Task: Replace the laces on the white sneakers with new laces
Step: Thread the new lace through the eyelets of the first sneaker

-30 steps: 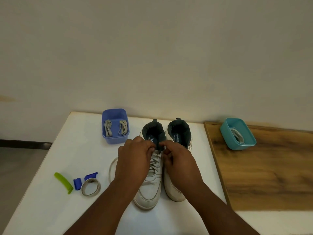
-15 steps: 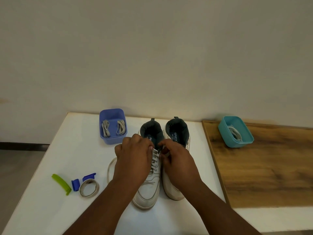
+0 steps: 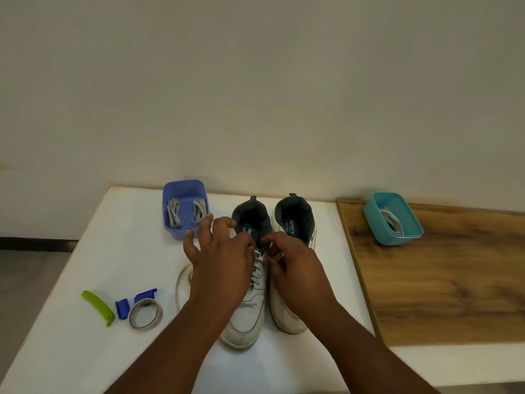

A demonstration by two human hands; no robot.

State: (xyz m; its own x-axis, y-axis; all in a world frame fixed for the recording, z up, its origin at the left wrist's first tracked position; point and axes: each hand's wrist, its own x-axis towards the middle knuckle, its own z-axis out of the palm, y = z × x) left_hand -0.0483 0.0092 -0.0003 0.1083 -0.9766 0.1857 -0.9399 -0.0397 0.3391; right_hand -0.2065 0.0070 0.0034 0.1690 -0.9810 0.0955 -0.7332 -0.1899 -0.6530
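Two white sneakers with dark linings stand side by side on the white table, toes toward me. The left sneaker carries a white lace through its eyelets. At the top eyelets beside the tongue, my left hand pinches the lace with thumb and forefinger, its other fingers spread out. From the other side my right hand pinches the same lace. A loose loop of lace lies left of that shoe. My right hand hides the front of the right sneaker.
A blue bin holding grey laces stands behind my left hand. A teal bin with white laces sits on a wooden board at the right. A green clip, blue pieces and a tape ring lie front left.
My left hand's outer fingers have spread apart, reaching toward the blue bin. Both hands stay at the top of the left sneaker's lacing.
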